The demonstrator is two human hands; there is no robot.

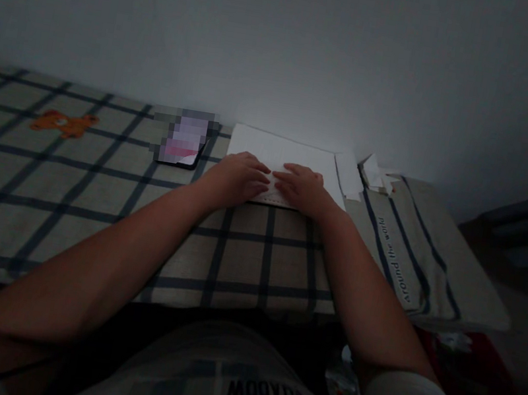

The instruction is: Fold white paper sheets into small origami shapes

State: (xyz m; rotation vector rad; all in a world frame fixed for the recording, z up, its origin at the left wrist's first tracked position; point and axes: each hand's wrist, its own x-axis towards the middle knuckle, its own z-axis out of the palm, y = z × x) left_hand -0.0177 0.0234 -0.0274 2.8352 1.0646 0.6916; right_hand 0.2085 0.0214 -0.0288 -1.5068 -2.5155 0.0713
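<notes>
A white pad or sheet of paper (pixel 257 143) lies on the checked tablecloth against the wall, a row of small dark holes along its near edge. My left hand (pixel 235 181) rests on its left part, fingers stretched to the right. Facing it, my right hand (pixel 301 189) lies on the paper with its fingers spread to the left. The fingertips of both hands almost meet over the middle. Whether a separate thin sheet lies under the fingers I cannot tell. A narrow white paper strip (pixel 347 172) sits beside the pad on the right.
Folded white paper pieces (pixel 374 173) stand farther right. To the left lies a phone (pixel 187 138), its screen lit and partly pixelated. An orange bear figure (pixel 64 124) is at the far left of the tablecloth (pixel 108 196). Below the table's right end is something red (pixel 472 370).
</notes>
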